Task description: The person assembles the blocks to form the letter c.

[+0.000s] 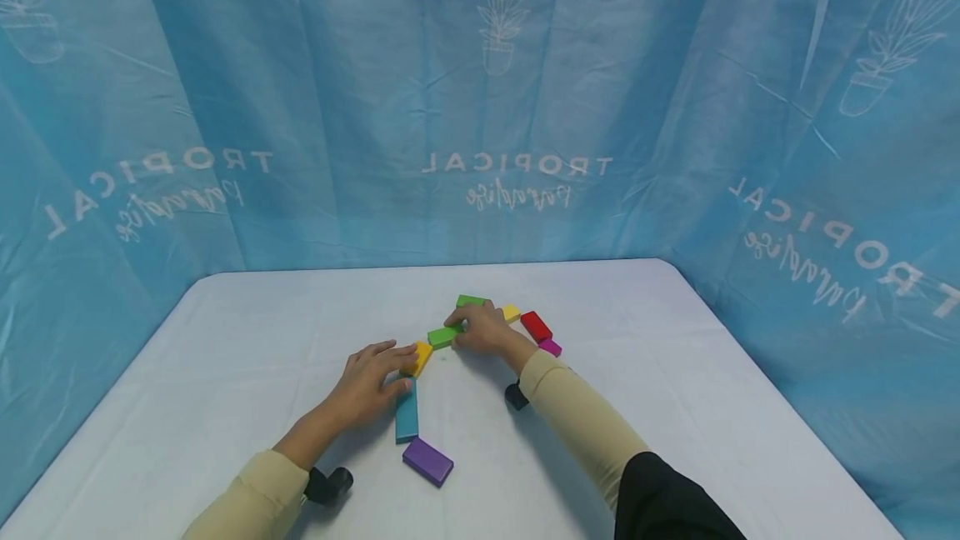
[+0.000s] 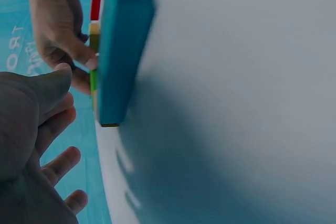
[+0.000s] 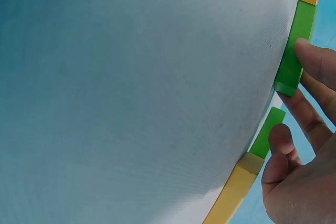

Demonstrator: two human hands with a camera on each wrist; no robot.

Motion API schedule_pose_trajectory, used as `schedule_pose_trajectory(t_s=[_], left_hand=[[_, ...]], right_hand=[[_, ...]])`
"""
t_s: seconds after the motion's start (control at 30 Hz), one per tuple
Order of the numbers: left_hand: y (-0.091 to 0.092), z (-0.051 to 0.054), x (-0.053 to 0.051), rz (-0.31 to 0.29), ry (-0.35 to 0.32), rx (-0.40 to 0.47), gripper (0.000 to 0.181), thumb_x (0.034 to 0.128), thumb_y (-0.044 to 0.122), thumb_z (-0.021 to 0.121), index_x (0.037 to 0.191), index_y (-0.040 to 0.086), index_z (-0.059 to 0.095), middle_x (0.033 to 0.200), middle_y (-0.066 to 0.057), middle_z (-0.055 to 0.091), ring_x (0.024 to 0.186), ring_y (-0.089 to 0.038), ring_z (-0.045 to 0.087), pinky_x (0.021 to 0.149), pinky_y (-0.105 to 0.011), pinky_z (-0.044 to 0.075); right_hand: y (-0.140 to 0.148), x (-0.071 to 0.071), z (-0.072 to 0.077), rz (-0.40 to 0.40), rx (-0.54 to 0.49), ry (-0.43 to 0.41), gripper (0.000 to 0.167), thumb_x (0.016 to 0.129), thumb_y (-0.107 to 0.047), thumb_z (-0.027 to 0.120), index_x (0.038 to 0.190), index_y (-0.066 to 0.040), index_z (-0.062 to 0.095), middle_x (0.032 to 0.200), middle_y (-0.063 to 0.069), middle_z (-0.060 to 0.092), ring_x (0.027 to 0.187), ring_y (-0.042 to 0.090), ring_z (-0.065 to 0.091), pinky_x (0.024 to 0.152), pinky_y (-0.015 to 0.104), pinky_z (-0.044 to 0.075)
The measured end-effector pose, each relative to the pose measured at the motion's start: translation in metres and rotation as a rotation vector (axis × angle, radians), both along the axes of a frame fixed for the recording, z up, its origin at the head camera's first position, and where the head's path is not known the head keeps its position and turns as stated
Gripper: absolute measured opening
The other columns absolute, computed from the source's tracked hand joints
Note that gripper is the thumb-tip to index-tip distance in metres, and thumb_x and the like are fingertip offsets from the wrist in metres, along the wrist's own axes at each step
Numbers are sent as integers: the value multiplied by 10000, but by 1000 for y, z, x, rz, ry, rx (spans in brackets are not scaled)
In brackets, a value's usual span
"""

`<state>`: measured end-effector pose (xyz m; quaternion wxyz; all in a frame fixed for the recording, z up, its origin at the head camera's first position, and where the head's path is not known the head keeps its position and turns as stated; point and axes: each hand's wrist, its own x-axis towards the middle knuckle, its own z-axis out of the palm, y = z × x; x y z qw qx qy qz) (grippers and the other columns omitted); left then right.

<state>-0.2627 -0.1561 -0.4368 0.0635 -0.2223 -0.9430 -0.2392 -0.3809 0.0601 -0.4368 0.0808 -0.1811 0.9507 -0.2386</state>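
Observation:
Coloured wooden-looking blocks lie in a curved row on the white table. My right hand pinches the nearer green block, its thumb on one face and a finger at the block's end. A small gap parts that block from the farther green block, which is partly hidden behind the hand. Over the left yellow block my left hand hovers with loosely spread fingers, gripping nothing; whether a fingertip touches it I cannot tell. Beside its thumb is the teal block. The purple block lies angled at the near end.
Past the right hand, the row continues with a pale yellow block, a red block and a magenta block. The white table is bordered by a blue printed curtain. Black wrist devices sit beneath both wrists.

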Motion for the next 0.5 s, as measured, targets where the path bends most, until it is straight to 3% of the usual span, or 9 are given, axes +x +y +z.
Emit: schedule_pose_trajectory(t_s=[0.33, 0.5], left_hand=[[2, 6, -33, -132, -85, -27, 494, 923, 190, 659, 1380, 60, 525, 1438, -91, 469, 1369, -391, 275, 1035, -634, 202], [2, 5, -44, -158, -152, -60, 536, 925, 239, 657, 1416, 99, 492, 1480, -55, 421, 1394, -388, 214, 1053, -617, 178]], right_hand=[[-1, 1, -1, -11, 9, 4, 337, 820, -212, 763, 1147, -280, 715, 1176, -54, 598, 1130, 243, 401, 903, 432, 387], [-1, 1, 2, -20, 14, 4, 335, 829, -210, 757, 1154, -278, 713, 1204, -30, 593, 1135, 264, 405, 908, 454, 395]])
